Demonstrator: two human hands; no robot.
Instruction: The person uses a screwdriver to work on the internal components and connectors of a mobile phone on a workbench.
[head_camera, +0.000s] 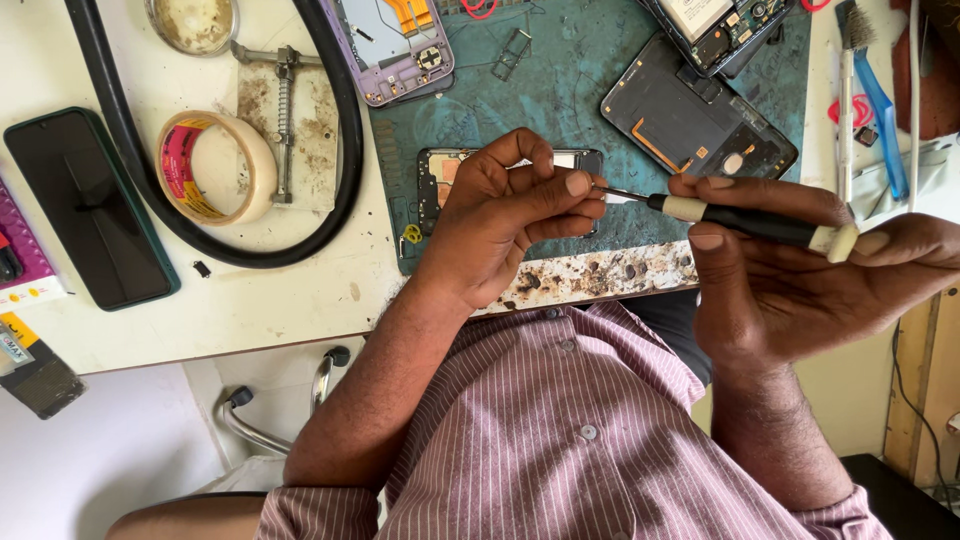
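Note:
My right hand (790, 265) grips a small screwdriver (745, 222) with a black handle and cream collar, held level, its thin metal tip pointing left. My left hand (510, 215) pinches that tip between thumb and fingers. Under the left hand an opened phone (440, 180) lies on the teal work mat (560, 80), mostly hidden by the hand.
A black phone back frame (695, 125) and a purple opened phone (395, 45) lie on the mat. A roll of tape (215, 165), a black cable loop (345, 130), a dark phone (85, 205) and a blue-handled brush (875, 90) sit on the white bench.

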